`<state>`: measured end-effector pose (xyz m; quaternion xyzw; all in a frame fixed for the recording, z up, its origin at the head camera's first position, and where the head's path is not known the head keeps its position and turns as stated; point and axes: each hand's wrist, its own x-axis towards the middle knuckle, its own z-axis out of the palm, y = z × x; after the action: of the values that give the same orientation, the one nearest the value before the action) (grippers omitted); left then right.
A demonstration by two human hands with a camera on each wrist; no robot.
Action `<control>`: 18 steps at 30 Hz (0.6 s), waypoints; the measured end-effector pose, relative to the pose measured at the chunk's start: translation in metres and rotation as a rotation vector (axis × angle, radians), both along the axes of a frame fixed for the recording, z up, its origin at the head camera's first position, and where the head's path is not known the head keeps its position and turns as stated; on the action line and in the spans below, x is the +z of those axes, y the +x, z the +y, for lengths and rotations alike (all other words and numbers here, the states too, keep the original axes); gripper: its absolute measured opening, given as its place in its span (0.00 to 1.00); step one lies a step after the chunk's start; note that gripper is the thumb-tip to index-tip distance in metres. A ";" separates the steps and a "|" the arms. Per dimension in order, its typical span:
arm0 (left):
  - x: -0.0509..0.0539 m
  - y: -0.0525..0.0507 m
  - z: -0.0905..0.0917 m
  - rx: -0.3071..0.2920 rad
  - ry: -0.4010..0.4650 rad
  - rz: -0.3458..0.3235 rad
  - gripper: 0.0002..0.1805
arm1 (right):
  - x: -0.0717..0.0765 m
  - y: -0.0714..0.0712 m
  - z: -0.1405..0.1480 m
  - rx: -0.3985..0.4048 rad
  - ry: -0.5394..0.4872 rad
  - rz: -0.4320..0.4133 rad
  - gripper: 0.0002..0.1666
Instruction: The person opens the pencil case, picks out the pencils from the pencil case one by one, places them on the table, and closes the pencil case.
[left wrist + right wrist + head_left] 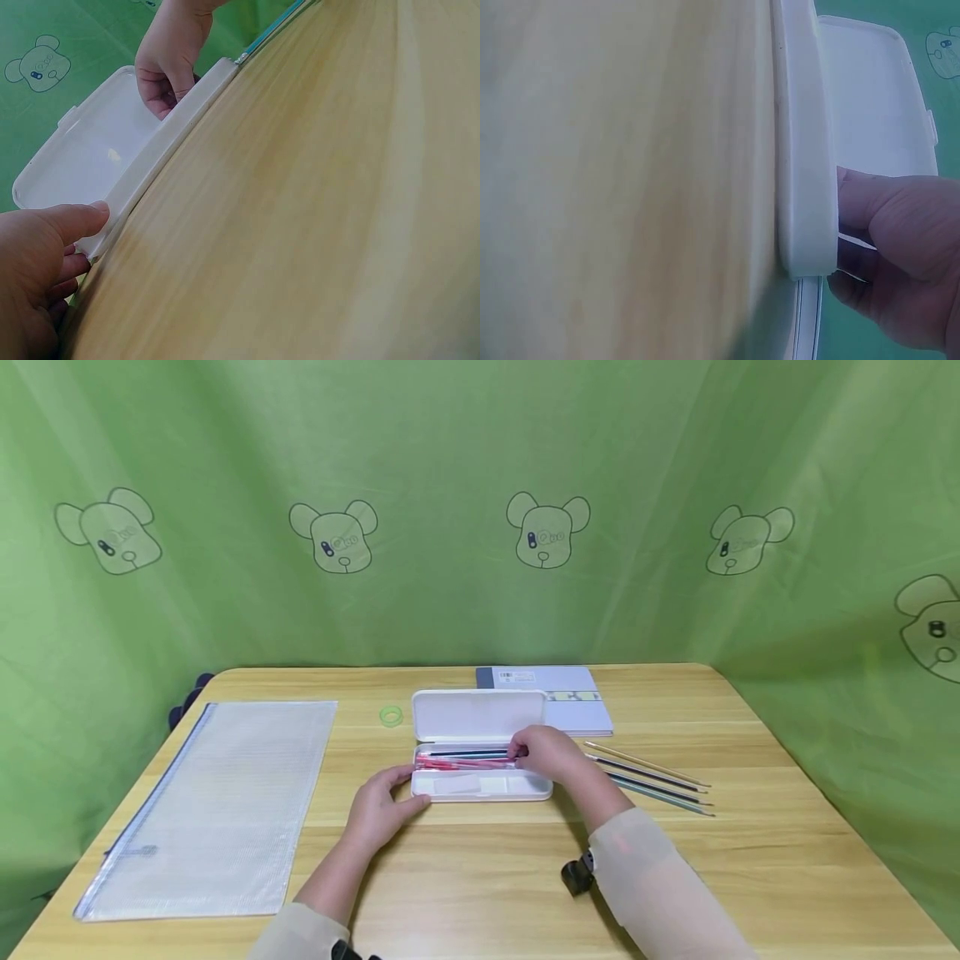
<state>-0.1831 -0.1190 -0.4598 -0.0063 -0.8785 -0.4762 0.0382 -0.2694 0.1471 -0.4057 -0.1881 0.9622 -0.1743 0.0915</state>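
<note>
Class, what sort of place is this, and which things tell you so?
Probably an indoor desk space, curtained off: a green curtain printed with animal faces hangs around a wooden table, where an open white pencil case and loose pencils suggest stationery work.

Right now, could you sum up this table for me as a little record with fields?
Container: white pencil case, lid open
Inside: reddish sticks and darker ones
Left hand: grips the case's left end
Right hand: fingers in the case's right end; grip unclear
Right of case: four pencils
Behind case: pale notebook
Left side: translucent zip pouch, lying flat
Between pouch and case: green ring
</note>
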 end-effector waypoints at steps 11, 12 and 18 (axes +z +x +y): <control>0.000 0.000 -0.001 -0.005 -0.001 0.018 0.29 | 0.002 0.002 -0.002 -0.002 0.017 0.004 0.08; 0.000 0.000 -0.001 -0.005 -0.001 0.019 0.29 | 0.002 0.002 -0.002 -0.005 0.017 0.001 0.08; 0.000 0.000 -0.001 -0.003 0.005 0.017 0.29 | 0.002 0.004 -0.003 -0.020 0.020 -0.013 0.07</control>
<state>-0.1829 -0.1195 -0.4594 -0.0114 -0.8769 -0.4784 0.0449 -0.2657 0.1443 -0.4032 -0.1764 0.9652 -0.1668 0.0976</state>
